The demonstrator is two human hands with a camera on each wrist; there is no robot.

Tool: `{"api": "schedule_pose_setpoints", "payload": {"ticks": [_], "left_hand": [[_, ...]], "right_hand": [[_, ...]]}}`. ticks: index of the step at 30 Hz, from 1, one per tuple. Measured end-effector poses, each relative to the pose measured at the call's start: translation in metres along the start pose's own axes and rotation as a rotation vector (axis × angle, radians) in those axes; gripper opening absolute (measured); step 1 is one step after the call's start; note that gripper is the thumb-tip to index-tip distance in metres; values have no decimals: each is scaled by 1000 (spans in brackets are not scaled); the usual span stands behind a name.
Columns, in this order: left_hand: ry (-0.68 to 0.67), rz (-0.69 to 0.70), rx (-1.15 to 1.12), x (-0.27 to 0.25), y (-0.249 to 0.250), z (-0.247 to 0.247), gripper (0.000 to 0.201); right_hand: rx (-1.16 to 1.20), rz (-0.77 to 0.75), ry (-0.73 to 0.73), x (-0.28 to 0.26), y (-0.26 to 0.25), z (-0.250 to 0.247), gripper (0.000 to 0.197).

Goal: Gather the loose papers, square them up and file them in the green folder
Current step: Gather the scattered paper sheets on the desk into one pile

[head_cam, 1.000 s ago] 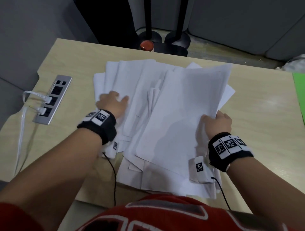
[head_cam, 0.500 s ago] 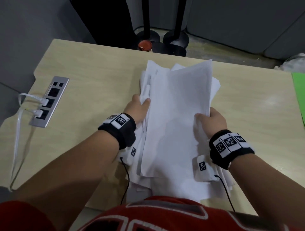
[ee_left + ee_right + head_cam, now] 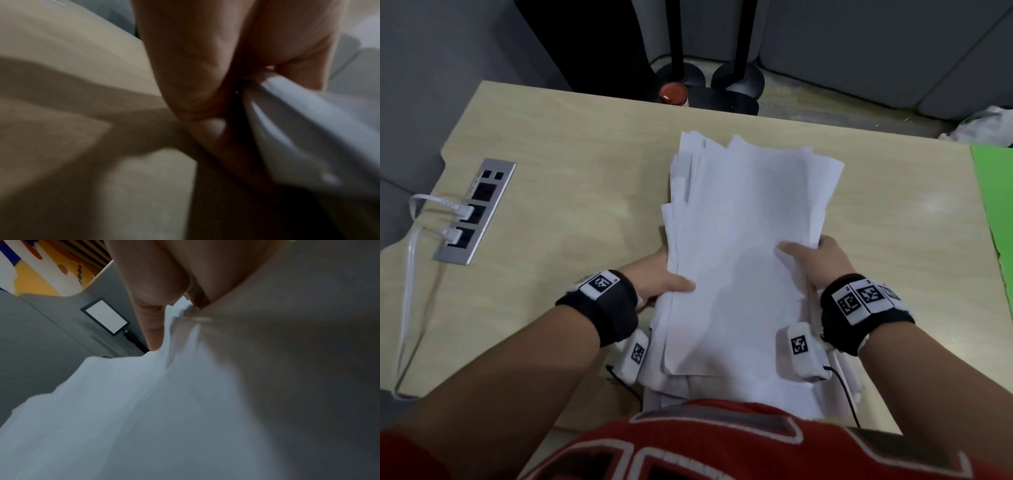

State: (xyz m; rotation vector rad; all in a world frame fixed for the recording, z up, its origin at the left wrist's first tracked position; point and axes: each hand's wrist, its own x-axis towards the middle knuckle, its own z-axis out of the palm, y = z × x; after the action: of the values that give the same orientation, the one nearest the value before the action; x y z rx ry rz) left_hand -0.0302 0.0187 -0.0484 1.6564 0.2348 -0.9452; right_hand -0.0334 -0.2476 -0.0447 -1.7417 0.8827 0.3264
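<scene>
A stack of white papers (image 3: 743,246) is gathered into one uneven pile, its sheet edges staggered at the far end and near my body. My left hand (image 3: 657,282) grips the pile's left edge, thumb on top and fingers underneath; up close the left wrist view shows the papers (image 3: 304,123) pinched in the left hand (image 3: 216,100). My right hand (image 3: 815,260) grips the right edge the same way, and in the right wrist view its thumb lies on the papers (image 3: 123,402). The green folder (image 3: 996,205) lies at the table's right edge, only partly in view.
The wooden table (image 3: 571,171) has a metal socket panel (image 3: 474,210) set into its left side, with white cables plugged in. Black stand bases (image 3: 709,82) and a red-lidded jar (image 3: 673,94) sit beyond the far edge.
The papers, spread wide across the table a second ago, have been pushed together into a narrow pile. My left hand slid right to the pile's left edge and took hold of it.
</scene>
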Motion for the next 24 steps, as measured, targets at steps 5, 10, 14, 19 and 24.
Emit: {"api": "schedule_pose_setpoints", "payload": {"ticks": [5, 10, 14, 19, 24], "left_hand": [[-124, -52, 361, -8, -8, 14, 60], [93, 29, 352, -11, -1, 20, 42], [248, 187, 121, -22, 36, 15, 38], [463, 485, 42, -53, 101, 20, 23], [655, 757, 50, -84, 131, 29, 19]], "right_hand": [[-81, 64, -241, -13, 6, 0, 33], [-290, -33, -167, -25, -1, -9, 32], [-173, -254, -18, -45, -35, -18, 30], [-2, -619, 236, -83, -84, -25, 17], [222, -827, 297, -118, -107, -37, 16]]}}
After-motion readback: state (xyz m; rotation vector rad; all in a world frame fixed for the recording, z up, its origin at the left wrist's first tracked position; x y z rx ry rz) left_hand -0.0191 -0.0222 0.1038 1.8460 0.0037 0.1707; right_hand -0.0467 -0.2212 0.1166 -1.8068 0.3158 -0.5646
